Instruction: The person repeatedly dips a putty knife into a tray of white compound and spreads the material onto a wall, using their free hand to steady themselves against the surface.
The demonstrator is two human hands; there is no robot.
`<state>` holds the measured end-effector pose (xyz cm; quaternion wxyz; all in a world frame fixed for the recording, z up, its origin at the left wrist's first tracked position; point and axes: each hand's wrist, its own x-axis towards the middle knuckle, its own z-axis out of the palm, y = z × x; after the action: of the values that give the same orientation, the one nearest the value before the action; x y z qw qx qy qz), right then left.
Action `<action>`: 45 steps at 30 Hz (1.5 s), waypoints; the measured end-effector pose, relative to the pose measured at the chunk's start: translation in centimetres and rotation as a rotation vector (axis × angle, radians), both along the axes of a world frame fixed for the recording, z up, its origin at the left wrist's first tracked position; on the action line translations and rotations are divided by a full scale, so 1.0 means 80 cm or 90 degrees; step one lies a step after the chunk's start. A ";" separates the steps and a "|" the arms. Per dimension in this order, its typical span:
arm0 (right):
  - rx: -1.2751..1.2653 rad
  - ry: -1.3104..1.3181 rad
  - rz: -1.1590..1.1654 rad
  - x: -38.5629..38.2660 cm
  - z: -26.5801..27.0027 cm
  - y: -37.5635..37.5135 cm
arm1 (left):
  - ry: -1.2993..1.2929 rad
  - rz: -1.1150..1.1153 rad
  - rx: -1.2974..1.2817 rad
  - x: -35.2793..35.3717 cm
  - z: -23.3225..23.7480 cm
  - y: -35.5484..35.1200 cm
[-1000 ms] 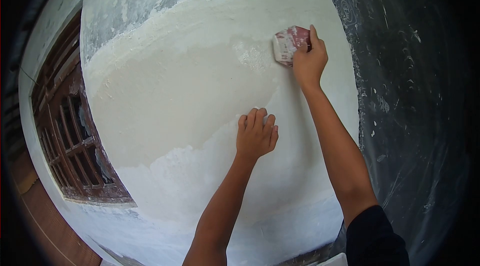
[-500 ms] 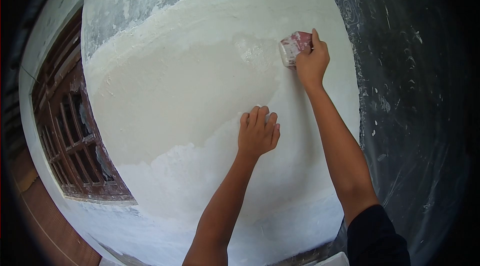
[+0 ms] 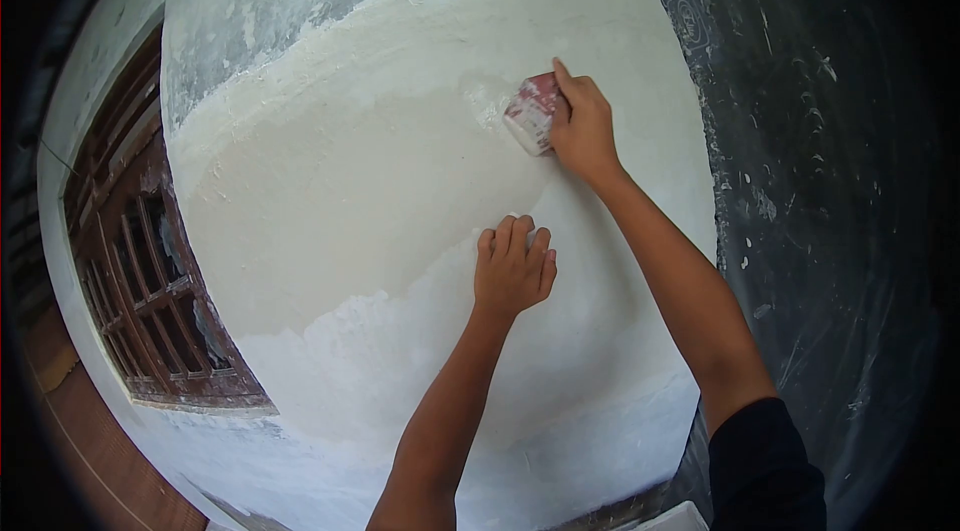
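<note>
My right hand (image 3: 585, 131) grips a red putty scraper (image 3: 531, 113) smeared with white putty. Its wide edge rests against the wall, beside a wet, shiny patch of putty (image 3: 485, 103). Lower and to the left is my left hand (image 3: 512, 266), its back toward me and its fingers curled toward the wall. Whatever those fingers may hold is hidden. Cream-coloured putty (image 3: 330, 201) covers the middle of the wall (image 3: 440, 381), which is whiter below and patchy grey along the top.
A brown wooden window with a grid of panes (image 3: 150, 271) is set in the wall at left. A dark, white-spattered surface (image 3: 810, 231) borders the wall on the right. A pale-edged object (image 3: 675, 519) shows at the bottom.
My right hand has moved left and slightly down with the scraper, reaching the edge of the shiny putty patch. The left hand has barely shifted.
</note>
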<state>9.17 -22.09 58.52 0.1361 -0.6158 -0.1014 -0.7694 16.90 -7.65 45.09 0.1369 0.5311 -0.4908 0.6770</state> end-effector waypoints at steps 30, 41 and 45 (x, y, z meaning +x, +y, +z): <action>0.229 -0.143 -0.012 -0.029 0.009 -0.002 | -0.010 0.005 0.009 0.000 0.001 0.000; 0.206 -0.053 0.003 -0.045 -0.008 -0.022 | -0.031 0.002 0.046 -0.001 -0.001 0.001; 0.193 0.011 0.043 -0.059 -0.033 -0.023 | -0.062 0.026 0.066 0.000 -0.002 -0.001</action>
<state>4.48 -23.92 55.86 0.2544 -0.5908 -0.0034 -0.7656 16.92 -7.74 44.93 0.0715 0.5140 -0.5202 0.6783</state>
